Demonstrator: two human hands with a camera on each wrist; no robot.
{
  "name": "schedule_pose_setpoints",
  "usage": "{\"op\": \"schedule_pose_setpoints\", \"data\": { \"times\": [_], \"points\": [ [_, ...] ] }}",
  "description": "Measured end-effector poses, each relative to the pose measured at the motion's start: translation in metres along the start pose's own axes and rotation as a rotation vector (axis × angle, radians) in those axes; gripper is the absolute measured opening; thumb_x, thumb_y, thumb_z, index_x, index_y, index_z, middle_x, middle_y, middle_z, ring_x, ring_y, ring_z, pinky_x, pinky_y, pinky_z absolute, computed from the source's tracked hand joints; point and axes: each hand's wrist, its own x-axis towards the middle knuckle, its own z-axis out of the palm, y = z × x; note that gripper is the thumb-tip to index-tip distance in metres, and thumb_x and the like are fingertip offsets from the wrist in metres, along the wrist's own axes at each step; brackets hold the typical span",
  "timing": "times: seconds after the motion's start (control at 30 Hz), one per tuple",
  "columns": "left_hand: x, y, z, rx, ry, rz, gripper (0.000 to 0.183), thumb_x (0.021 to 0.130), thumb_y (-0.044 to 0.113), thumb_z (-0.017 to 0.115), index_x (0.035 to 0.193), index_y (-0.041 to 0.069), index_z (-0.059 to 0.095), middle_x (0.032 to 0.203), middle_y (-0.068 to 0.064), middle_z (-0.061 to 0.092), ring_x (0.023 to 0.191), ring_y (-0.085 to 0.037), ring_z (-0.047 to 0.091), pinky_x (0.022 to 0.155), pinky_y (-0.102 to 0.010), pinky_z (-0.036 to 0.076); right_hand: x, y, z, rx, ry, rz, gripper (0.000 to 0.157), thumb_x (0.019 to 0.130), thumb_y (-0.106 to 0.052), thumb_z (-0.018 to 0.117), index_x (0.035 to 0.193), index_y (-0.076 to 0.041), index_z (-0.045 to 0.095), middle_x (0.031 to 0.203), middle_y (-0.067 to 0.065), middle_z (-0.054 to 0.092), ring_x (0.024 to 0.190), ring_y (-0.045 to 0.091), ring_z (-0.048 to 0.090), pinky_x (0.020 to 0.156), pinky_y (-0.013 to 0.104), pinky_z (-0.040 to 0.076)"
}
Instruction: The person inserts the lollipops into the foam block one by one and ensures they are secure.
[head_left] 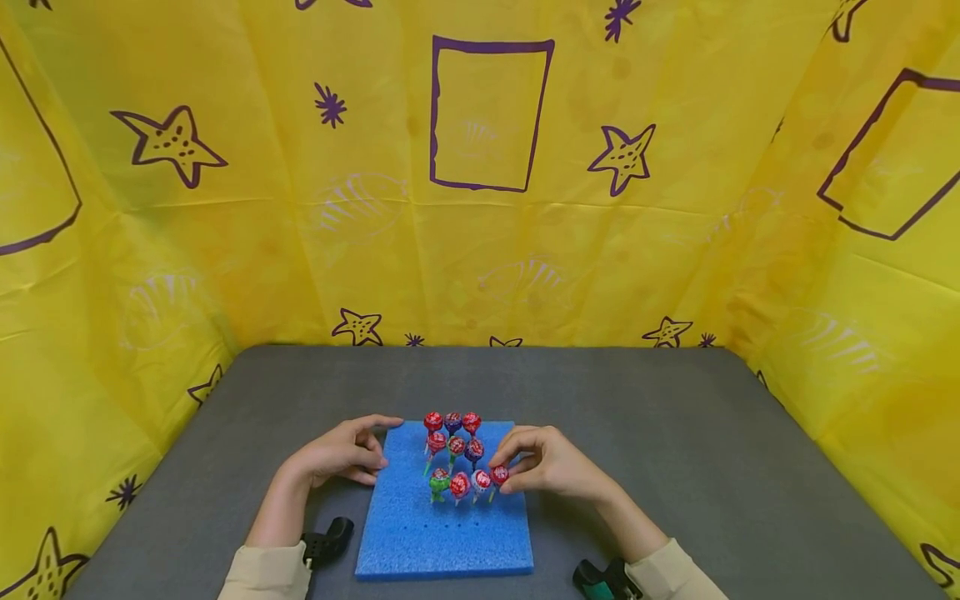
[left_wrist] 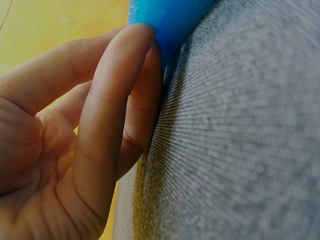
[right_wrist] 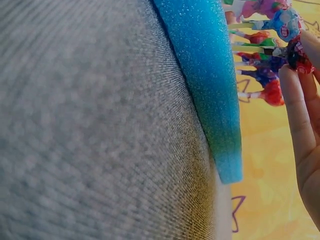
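Observation:
A blue foam board (head_left: pixel 442 552) lies flat, with wrapped lollipops standing upright in it in three rows. Three are in the back row, three in the middle row (head_left: pixel 457 447) and several in the front row (head_left: pixel 460 485). My right hand (head_left: pixel 553 463) pinches the head of a red lollipop (head_left: pixel 499 475) at the right end of the front row, its stick pointing down to the foam. My left hand (head_left: pixel 337 452) rests against the board's left side, index finger stretched to the back left corner. The left wrist view shows the thumb (left_wrist: pixel 112 95) touching the foam's edge.
A row of small holes (head_left: pixel 442 526) runs across the front of the board. Beneath it spreads a dark grey tabletop (head_left: pixel 637 400), enclosed by yellow patterned curtains (head_left: pixel 480 250). Black wrist devices (head_left: pixel 327 540) sit by both sleeves.

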Motion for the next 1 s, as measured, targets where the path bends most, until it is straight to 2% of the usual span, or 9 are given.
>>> {"op": "schedule_pose_setpoints", "data": {
  "times": [0.2,0.33,0.47,0.57,0.63,0.8,0.9,1.0],
  "points": [
    [0.0,0.0,0.0,0.004,-0.002,0.004,0.07,0.09,0.009,0.068,0.151,0.004,0.035,0.087,-0.01,0.06,0.073,-0.017,0.066,0.066,-0.032,0.062,-0.001,-0.001,0.0,0.019,-0.001,-0.007,0.03,0.081,-0.007,0.08,0.107,0.004,0.071,0.103,0.023,0.064,0.095,0.007,0.064,0.083,0.033,0.062],
    [0.001,0.0,0.0,0.01,0.001,0.002,0.07,0.09,0.01,0.068,0.152,0.005,0.035,0.088,-0.011,0.061,0.074,-0.017,0.066,0.067,-0.032,0.062,-0.002,-0.002,-0.001,0.041,0.003,-0.013,0.034,0.081,-0.006,0.079,0.11,0.008,0.068,0.108,0.028,0.062,0.098,0.011,0.066,0.084,0.035,0.062],
    [0.002,0.002,0.001,0.028,0.014,-0.009,0.07,0.09,0.009,0.068,0.151,0.004,0.035,0.087,-0.011,0.061,0.073,-0.017,0.066,0.066,-0.032,0.062,-0.003,-0.004,-0.005,0.004,0.052,0.004,0.035,0.086,-0.01,0.076,0.115,0.006,0.066,0.115,0.029,0.062,0.102,0.027,0.067,0.086,0.034,0.061],
    [0.001,0.007,0.002,0.072,0.029,-0.014,0.067,0.09,0.009,0.067,0.15,0.003,0.038,0.087,-0.011,0.06,0.072,-0.016,0.064,0.065,-0.03,0.061,-0.005,-0.004,-0.009,-0.08,0.122,0.018,0.035,0.09,-0.015,0.072,0.119,0.002,0.066,0.122,0.022,0.064,0.108,0.037,0.064,0.09,0.031,0.06],
    [0.0,0.012,0.005,0.118,0.049,-0.017,0.064,0.09,0.007,0.067,0.148,0.003,0.041,0.086,-0.011,0.058,0.07,-0.016,0.062,0.064,-0.03,0.061,-0.006,-0.004,-0.011,-0.135,0.169,0.027,0.034,0.092,-0.017,0.069,0.122,-0.001,0.066,0.127,0.017,0.064,0.114,0.037,0.063,0.093,0.033,0.059],
    [-0.003,0.026,0.016,0.32,0.144,-0.013,0.056,0.087,0.006,0.069,0.14,0.002,0.051,0.082,-0.01,0.054,0.065,-0.018,0.055,0.06,-0.028,0.055,-0.008,-0.005,-0.017,-0.238,0.259,0.048,0.032,0.095,-0.021,0.066,0.126,-0.015,0.066,0.139,0.011,0.059,0.127,0.03,0.056,0.1,0.053,0.053],
    [-0.005,0.035,0.022,0.503,0.223,0.015,0.05,0.086,0.011,0.071,0.133,0.001,0.057,0.085,-0.01,0.056,0.072,-0.019,0.053,0.063,-0.031,0.049,-0.009,-0.005,-0.021,-0.304,0.302,0.069,0.033,0.095,-0.025,0.065,0.128,-0.022,0.065,0.143,0.011,0.056,0.132,0.031,0.052,0.102,0.059,0.05],
    [-0.006,0.043,0.029,0.638,0.287,0.033,0.047,0.088,0.015,0.07,0.131,0.0,0.058,0.095,-0.015,0.059,0.083,-0.022,0.053,0.07,-0.037,0.05,-0.012,-0.007,-0.025,-0.369,0.34,0.087,0.036,0.095,-0.028,0.065,0.13,-0.021,0.064,0.146,0.012,0.053,0.135,0.034,0.05,0.104,0.062,0.047]
  ]
}}
